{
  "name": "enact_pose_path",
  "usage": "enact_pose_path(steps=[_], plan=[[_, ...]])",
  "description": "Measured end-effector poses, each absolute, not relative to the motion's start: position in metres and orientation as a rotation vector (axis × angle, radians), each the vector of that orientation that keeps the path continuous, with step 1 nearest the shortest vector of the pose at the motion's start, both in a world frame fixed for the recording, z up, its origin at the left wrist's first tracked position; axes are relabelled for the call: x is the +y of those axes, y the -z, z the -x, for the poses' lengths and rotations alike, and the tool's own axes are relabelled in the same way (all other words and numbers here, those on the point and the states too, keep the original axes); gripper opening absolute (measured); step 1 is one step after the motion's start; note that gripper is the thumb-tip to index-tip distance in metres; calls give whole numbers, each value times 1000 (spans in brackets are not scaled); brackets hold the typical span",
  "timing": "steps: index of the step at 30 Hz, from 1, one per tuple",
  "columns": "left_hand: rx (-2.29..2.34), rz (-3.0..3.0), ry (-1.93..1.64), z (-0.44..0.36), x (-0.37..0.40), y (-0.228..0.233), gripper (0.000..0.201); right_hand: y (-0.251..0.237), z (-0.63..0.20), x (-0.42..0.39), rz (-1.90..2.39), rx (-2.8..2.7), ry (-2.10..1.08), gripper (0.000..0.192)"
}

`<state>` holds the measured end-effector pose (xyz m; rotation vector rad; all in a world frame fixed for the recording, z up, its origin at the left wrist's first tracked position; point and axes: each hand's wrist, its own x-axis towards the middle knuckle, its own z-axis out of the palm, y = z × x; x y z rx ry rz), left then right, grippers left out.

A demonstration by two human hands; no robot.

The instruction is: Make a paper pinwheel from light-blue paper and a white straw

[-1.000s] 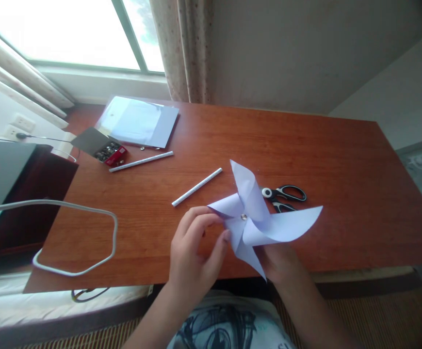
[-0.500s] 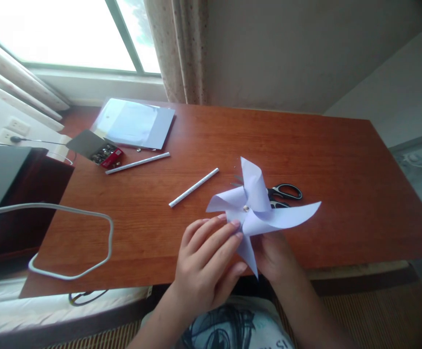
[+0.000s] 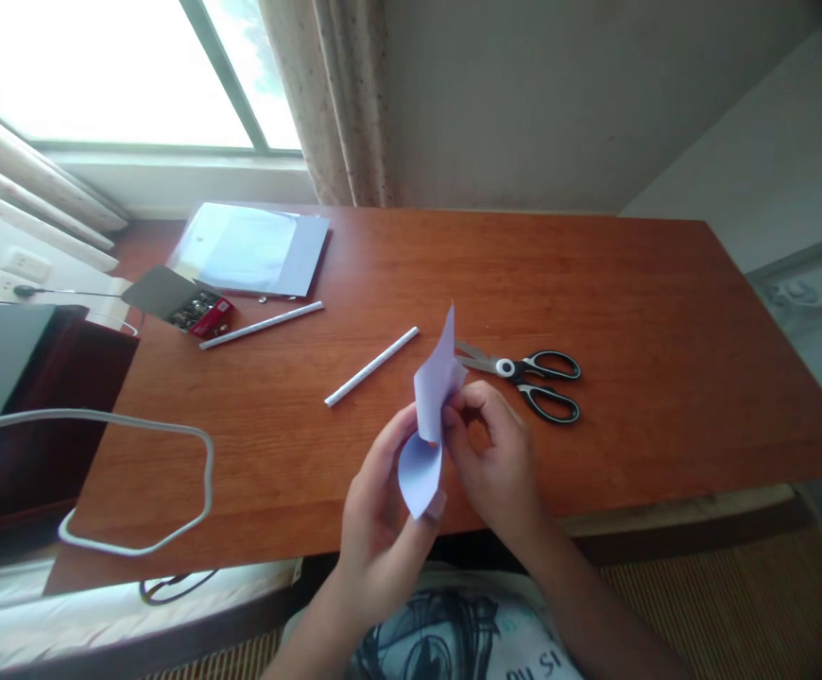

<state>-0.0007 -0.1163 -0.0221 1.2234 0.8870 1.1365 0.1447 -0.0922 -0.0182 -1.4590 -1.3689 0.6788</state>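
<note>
A pale lilac paper pinwheel [image 3: 434, 392] is held edge-on above the front of the table, its curled blades facing left. My left hand [image 3: 386, 519] curves around its left and lower side, thumb low and fingers behind the paper. On the right, my right hand [image 3: 492, 453] pinches at the back of the pinwheel near its centre; what lies between those fingertips is hidden. Black-handled scissors [image 3: 517, 366] lie slightly open just beyond my right hand. A rolled white paper stick [image 3: 372, 366] rests on the table to the left of the pinwheel.
A second paper stick [image 3: 262, 325] lies beside an open red box [image 3: 205, 314] of small metal pins. Behind them is a clear plastic sleeve [image 3: 248, 247] with paper sheets. A white cable [image 3: 209, 463] loops over the left of the wooden table [image 3: 630, 312].
The pinwheel has turned from facing up to edge-on. My right hand has come out from beneath it to its right side, and the scissors now show fully.
</note>
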Motion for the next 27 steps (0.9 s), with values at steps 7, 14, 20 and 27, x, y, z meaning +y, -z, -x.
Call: enact_pose_path(steps=[7, 14, 20, 27], plan=[[952, -934, -1121, 0, -118, 26, 53, 14, -149, -86, 1412, -1668, -372, 13], [942, -910, -1126, 2, -117, 30, 51, 19, -158, -85, 1370, -1836, -283, 10], [906, -1147, -1162, 4, -115, 21, 50, 18, -166, -83, 1396, -1759, -418, 10], [1118, -1304, -1287, 13, -106, 23, 38, 21, -174, -84, 1305, -1138, -1078, 6]])
